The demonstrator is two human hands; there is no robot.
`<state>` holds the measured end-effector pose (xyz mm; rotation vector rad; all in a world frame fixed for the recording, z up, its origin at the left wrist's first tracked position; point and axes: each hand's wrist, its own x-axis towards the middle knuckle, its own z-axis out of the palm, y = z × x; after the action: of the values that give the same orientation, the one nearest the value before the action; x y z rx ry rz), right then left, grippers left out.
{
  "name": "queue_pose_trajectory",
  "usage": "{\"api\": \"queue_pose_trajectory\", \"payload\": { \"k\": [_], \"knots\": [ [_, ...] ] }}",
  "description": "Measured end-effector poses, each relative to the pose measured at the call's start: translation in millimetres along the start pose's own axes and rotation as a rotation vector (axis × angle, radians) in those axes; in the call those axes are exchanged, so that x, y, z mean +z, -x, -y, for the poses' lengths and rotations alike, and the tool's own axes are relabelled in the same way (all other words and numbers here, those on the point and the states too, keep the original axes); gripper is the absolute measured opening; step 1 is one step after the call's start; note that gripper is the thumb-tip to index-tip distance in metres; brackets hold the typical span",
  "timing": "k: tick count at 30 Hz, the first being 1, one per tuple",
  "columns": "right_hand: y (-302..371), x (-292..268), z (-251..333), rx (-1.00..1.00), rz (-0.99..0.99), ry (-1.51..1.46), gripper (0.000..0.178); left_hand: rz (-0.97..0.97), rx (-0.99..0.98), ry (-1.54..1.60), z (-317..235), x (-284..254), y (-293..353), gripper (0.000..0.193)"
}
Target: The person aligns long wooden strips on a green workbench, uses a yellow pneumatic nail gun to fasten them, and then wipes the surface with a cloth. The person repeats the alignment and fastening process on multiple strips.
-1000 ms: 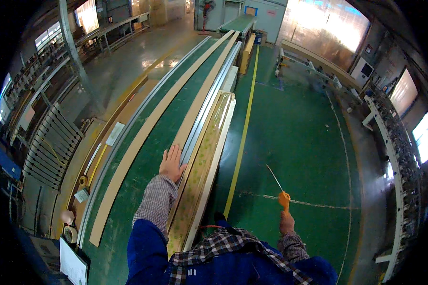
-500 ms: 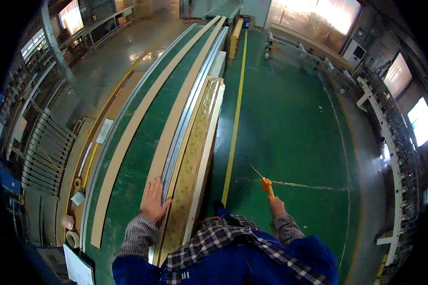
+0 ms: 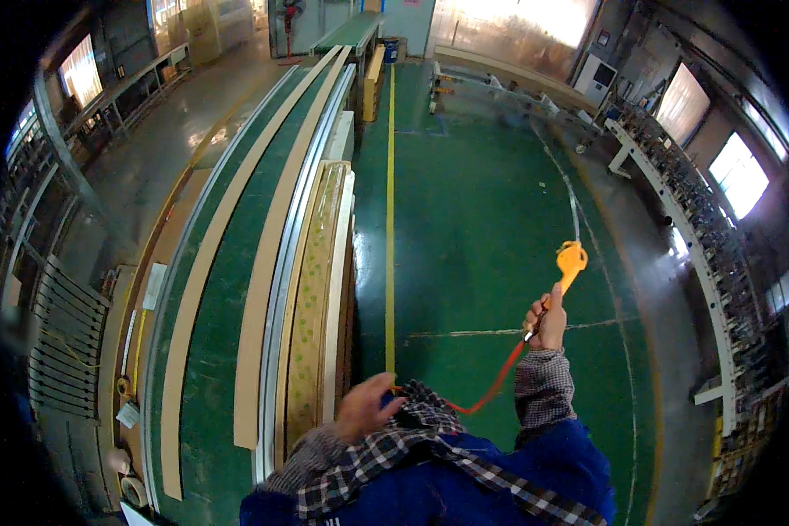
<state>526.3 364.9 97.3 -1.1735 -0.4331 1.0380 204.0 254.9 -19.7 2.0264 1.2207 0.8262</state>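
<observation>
In my right hand is an orange-yellow air blow gun, its long thin nozzle pointing away over the green floor. A red-orange hose hangs from its handle in a loop towards my waist. My left hand is at my waist beside the checked apron, slightly blurred, thumb and fingers apart; the hose's far end passes close to its fingertips, and contact there is unclear. Left of me, two long tan strips lie lengthwise on a green-topped bench.
Beside the bench runs a stack of long panels with a plastic-like top. A yellow line marks the floor. Tape rolls sit along the bench's left side. A long machine frame stands at right, a rack of bars at left.
My left hand has lifted off the nearer tan strip and come to my waist. My right hand has raised the blow gun forward and right, drawing the hose into view. The view has shifted right.
</observation>
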Motion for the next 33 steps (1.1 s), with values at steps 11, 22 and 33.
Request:
{"api": "queue_pose_trajectory", "payload": {
  "k": [11, 22, 33],
  "knots": [
    [85, 3, 85, -0.009, 0.605, -0.421, 0.029, 0.73, 0.04, 1.1, 23, 246, 18, 0.052],
    [-113, 84, -54, 0.426, 0.968, 0.155, 0.046, -0.333, -0.011, 0.835, 8, 218, 57, 0.056],
    [-43, 26, -211, 0.826, 0.88, 0.629, 0.048, -1.286, -1.281, 0.628, -193, 191, 116, 0.071]
  ]
}}
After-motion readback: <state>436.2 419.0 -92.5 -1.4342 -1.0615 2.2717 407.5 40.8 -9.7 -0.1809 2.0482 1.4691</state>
